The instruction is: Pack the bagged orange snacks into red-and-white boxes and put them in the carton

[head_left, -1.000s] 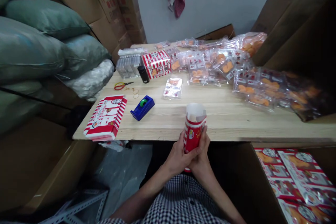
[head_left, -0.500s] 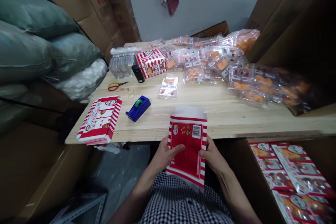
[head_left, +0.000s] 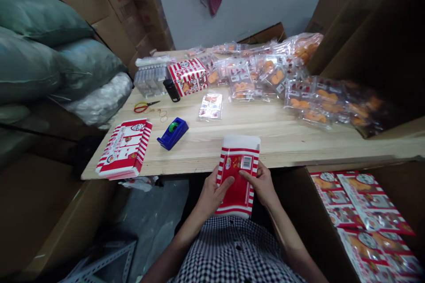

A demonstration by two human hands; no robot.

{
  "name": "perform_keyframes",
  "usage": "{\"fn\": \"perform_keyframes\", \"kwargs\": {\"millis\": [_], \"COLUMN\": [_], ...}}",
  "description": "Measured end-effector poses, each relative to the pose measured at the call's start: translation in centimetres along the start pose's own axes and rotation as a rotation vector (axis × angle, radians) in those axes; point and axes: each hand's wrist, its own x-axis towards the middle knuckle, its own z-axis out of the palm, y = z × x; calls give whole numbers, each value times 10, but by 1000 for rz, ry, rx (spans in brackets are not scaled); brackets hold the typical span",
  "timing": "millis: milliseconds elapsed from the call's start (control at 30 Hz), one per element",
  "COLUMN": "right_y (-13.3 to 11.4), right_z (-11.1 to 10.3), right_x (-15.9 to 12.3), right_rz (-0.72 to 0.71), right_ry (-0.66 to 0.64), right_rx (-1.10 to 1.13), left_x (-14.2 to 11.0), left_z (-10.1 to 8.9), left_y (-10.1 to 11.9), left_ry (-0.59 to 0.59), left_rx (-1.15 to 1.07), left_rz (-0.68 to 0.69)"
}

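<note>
Between my hands, at the front edge of the table, is a red and white flat carton [head_left: 237,190] with striped borders and a barcode, its white flap pointing away from me. My left hand [head_left: 212,192] grips its left side, thumb on the printed face. On the other side my right hand [head_left: 260,183] holds the right edge, its thumb also on the face. The fingers behind the carton are hidden. A stack of similar flat cartons [head_left: 124,148] lies at the table's left end. A blue tape dispenser [head_left: 173,133] stands to its right.
Scissors [head_left: 141,107], a black bottle [head_left: 171,90], a folded striped box [head_left: 188,77] and a small bagged packet [head_left: 210,107] sit on the table [head_left: 199,154]. Bags of orange pieces [head_left: 241,82] cover its back and right. A cardboard box of packed cartons [head_left: 368,203] stands at lower right.
The carton was curled into a tube, then opened out, and is now flat with its printed face up. My hands have moved apart to its two sides. The view has shifted slightly.
</note>
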Motion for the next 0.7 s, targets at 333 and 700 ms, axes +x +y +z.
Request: {"fn": "perform_keyframes", "kwargs": {"millis": [333, 700], "right_y": [2, 30], "right_z": [-13, -14], "right_x": [-20, -14], "right_rz": [160, 160], "right_ry": [-172, -85], "right_rx": [-24, -70], "left_x": [14, 41], "left_z": [-27, -42], "left_y": [12, -18], "left_ry": [173, 110], "left_rx": [-93, 199], "left_rz": [223, 148]}}
